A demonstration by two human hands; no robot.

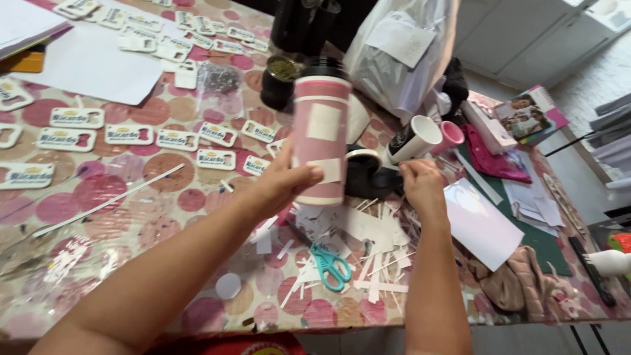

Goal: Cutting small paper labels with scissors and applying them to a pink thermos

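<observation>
While the table point(118, 217) under its pink-spotted cloth fills most of the head view, a white sheet point(92, 62) lies at its far left and a bulging clear plastic bag point(401, 52) stands at the far edge. A green mat point(545, 243) lies on the right side, with a pink card point(478, 223) overlapping its near corner and a beige cloth point(519, 279) bunched in front of it. The left hand point(282, 184) is clamped round the lower part of the tumbler point(321, 131), a tall pink cylinder with a black lid, held upright above the table, clear of the cloth. A white label sits on the tumbler's side, and a second pale patch shows just above the thumb. The right hand point(422, 184) is closed just to the right of the tumbler, well apart from the left; whether it grips anything cannot be told. Between the hands, behind them, sits a dark tape roll point(363, 172), with a white cup point(415, 139) lying on its side beyond it. Rows of small printed tags point(125, 135) cover the left of the cloth. White paper scraps point(374, 263) are scattered below the hands, and teal scissors point(332, 266) lie among them.
</observation>
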